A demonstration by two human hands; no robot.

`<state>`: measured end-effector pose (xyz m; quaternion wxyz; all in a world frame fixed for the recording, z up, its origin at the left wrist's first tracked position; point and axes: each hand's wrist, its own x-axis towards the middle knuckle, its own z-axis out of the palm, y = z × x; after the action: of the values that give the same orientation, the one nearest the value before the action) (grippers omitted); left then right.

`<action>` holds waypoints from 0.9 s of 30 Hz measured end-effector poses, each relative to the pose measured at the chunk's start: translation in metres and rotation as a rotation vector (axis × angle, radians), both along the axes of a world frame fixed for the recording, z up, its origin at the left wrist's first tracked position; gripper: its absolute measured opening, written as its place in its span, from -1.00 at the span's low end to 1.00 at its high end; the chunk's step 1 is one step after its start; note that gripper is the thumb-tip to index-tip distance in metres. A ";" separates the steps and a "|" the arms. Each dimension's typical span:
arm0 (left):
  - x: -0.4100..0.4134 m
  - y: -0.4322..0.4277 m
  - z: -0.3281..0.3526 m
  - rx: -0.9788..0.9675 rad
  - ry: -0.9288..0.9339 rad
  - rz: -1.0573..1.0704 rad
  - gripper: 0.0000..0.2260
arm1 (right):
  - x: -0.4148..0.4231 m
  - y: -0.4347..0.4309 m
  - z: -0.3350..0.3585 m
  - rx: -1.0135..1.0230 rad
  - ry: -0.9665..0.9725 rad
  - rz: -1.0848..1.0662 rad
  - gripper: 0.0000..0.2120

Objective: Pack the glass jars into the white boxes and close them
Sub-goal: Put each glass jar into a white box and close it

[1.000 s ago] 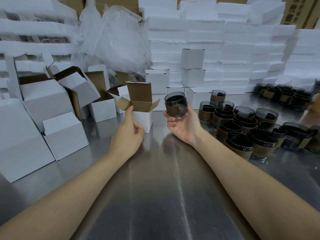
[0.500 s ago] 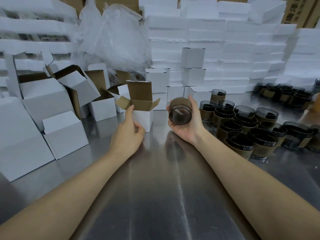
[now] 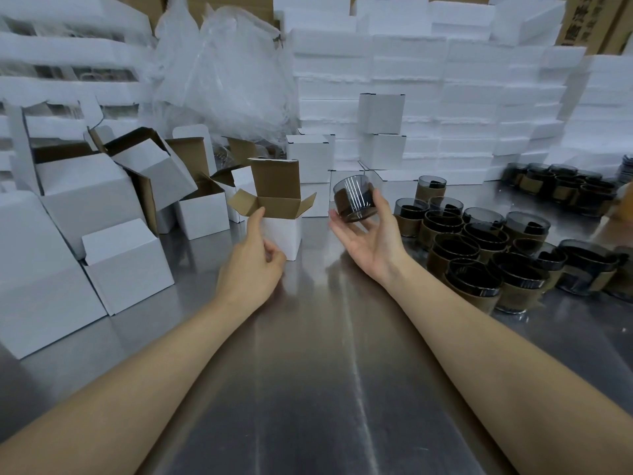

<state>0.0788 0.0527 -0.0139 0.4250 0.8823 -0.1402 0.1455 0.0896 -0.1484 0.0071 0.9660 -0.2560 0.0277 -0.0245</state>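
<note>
Glass jar (image 3: 352, 198) in right hand (image 3: 371, 248), between open box (image 3: 284, 234) and jar cluster (image 3: 479, 245).

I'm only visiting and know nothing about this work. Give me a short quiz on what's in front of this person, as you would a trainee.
1. True or false: the jar in the right hand is already inside the open box.
2. What does the left hand touch? A) a flap of the open box; B) the jar; C) nothing.
3. Fill in: the unpacked jars stand to the ___ of the open box.

Key: 1 false, it is held in the air beside the box; 2 A; 3 right.
</note>
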 end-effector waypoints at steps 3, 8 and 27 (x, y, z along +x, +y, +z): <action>0.000 0.000 0.000 0.002 -0.004 0.003 -0.34 | -0.001 0.000 -0.002 -0.047 0.022 0.085 -0.40; -0.001 0.000 0.000 -0.003 -0.008 0.003 -0.33 | -0.005 0.002 0.001 -0.047 0.039 0.185 -0.41; -0.001 0.000 0.000 0.016 -0.027 -0.004 -0.36 | -0.006 0.013 0.006 -0.179 0.020 -0.029 -0.62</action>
<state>0.0777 0.0531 -0.0140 0.4162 0.8834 -0.1488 0.1556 0.0833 -0.1350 0.0135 0.9384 -0.3413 0.0389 -0.0382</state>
